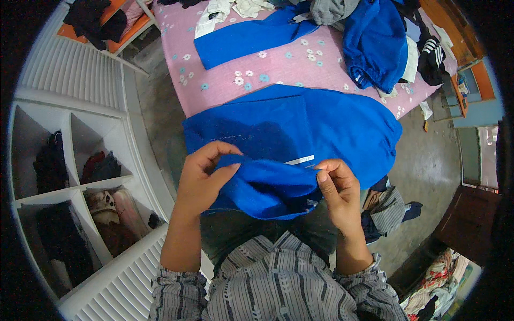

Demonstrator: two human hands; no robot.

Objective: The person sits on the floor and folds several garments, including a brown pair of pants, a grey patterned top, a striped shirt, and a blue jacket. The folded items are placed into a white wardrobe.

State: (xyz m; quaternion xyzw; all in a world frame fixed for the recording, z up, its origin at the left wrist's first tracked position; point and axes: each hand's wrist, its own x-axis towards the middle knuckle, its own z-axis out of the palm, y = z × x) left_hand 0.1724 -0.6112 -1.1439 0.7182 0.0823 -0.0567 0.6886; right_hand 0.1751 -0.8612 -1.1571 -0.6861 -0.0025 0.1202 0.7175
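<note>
The bed [222,83], under a pink flowered sheet, is the broadest thing here. To its left stands a white cabinet [78,187] with open compartments, where clothes sit sorted into separate cells, seemingly to keep them apart.

The blue garment [342,123] in hand lies over the bed's near edge and reaches toward the person's lap; the bed probably bears most of its weight, leaving only one end to be handled. Two more blue pieces, a flat blue cloth [251,43] and a bunched blue garment [377,45], lie farther back on the bed among other clothes. On the floor [423,150], right of the bed's near end, a striped grey cloth [389,211] lies in a loose heap.

Just before the bed's near edge, the left hand [206,174] pinches the garment's edge between thumb and fingers, and the right hand [338,187] nips the opposite side the same way. Held apart like this, they appear to keep its opening spread toward the person. Between them shows a narrow white strip [300,160].
</note>
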